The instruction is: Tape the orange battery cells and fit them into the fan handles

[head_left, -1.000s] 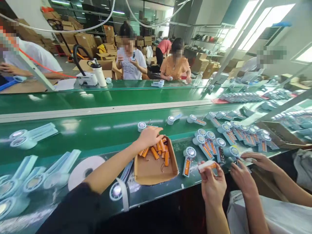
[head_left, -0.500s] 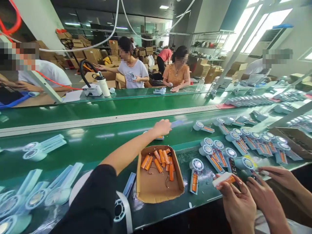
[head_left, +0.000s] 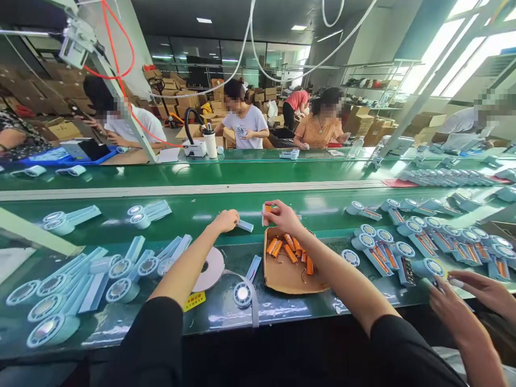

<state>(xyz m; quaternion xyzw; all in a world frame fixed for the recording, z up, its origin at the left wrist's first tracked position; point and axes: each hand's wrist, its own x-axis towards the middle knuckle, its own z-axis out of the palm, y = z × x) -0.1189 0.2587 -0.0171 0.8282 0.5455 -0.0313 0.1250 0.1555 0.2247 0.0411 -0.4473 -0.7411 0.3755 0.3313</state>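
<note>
reaching out over the green conveyor belt (head_left: pixel 169 228), the left hand (head_left: pixel 226 220) has its fingers curled around a pale blue fan part (head_left: pixel 244 226), whose handle end sticks out to the right of the fist, just above the belt's near lane. the right hand (head_left: pixel 282 215) pinches an orange battery (head_left: pixel 266 210) between thumb and forefinger, close beside the left hand and just beyond the far rim of the cardboard tray (head_left: pixel 288 274), where more orange batteries (head_left: pixel 290 248) lie in a heap. near left of the tray sit a white tape roll (head_left: pixel 209 269) and a single fan shell (head_left: pixel 242 294), with a cluster of pale blue fan shells (head_left: pixel 92 282) further left. to the right, rows of fan bodies with batteries fitted (head_left: pixel 419 242) crowd the belt, and a co-worker's hands (head_left: pixel 463 295) work at the near right edge. the belt's middle strip beyond the hands lies bare up to the white divider (head_left: pixel 161 191). people sit along the far side.
</note>
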